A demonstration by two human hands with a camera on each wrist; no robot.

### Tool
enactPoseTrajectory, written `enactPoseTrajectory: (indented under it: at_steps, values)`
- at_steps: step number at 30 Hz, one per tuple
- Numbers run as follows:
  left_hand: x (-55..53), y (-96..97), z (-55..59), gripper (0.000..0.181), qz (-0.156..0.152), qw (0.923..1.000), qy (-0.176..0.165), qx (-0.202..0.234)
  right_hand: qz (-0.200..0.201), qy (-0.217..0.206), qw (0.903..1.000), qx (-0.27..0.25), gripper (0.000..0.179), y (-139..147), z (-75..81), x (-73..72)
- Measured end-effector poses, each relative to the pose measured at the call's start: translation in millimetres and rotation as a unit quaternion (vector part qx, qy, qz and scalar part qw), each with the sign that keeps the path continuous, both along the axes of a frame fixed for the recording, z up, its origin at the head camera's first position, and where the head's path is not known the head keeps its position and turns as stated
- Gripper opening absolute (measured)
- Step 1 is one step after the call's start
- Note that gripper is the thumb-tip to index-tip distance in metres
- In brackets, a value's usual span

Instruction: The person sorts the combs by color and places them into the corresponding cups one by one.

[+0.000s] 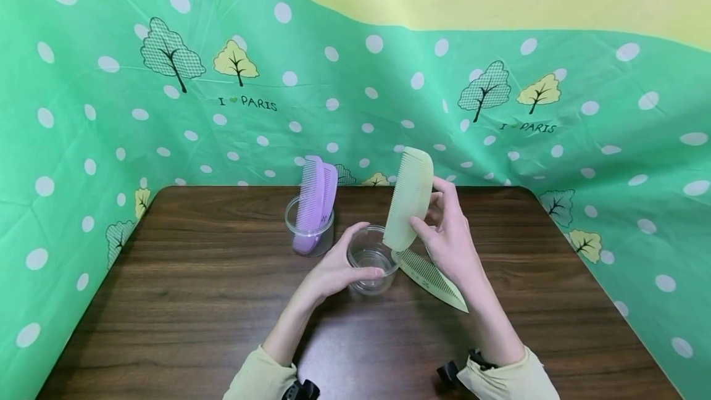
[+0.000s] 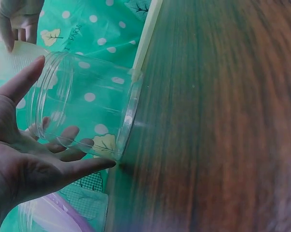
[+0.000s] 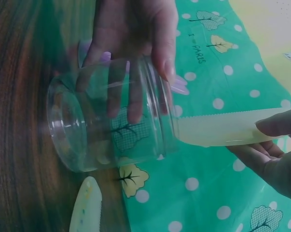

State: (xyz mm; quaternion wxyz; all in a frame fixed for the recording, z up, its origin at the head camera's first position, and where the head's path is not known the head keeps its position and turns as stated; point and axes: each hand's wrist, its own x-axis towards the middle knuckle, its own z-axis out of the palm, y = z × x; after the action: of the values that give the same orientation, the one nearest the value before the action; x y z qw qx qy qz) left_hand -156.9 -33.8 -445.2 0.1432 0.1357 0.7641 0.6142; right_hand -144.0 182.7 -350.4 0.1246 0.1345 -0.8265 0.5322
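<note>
A clear plastic jar (image 1: 373, 287) without a lid stands on the table, its mouth upward. My left hand (image 1: 335, 268) holds it from the left side, thumb at the near rim and fingers spread around the far side. Above the jar's right rim, a pale green comb (image 1: 410, 197) is pinched upright between the thumb and fingers of my right hand (image 1: 451, 241). Its lower end is at the jar's mouth, as the right wrist view (image 3: 217, 128) also shows. Another pale green comb (image 1: 436, 283) lies on the table, right of the jar, beneath my right hand.
To the left stands a second clear jar (image 1: 290, 220) with purple combs (image 1: 312, 199) leaning in it. The dark wooden table (image 1: 183, 301) ends at a green dotted cloth (image 1: 266, 159) that hangs behind and along both sides.
</note>
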Motion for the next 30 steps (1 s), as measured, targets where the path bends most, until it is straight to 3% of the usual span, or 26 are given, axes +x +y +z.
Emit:
enactPoseTrajectory:
  at_steps: [30]
  values:
    - [-2.3,1.7,0.1,0.096,0.004,1.0000,0.003,0.004,-0.009,-0.044,0.9963,0.074,0.063,-6.3,-24.5,-15.6]
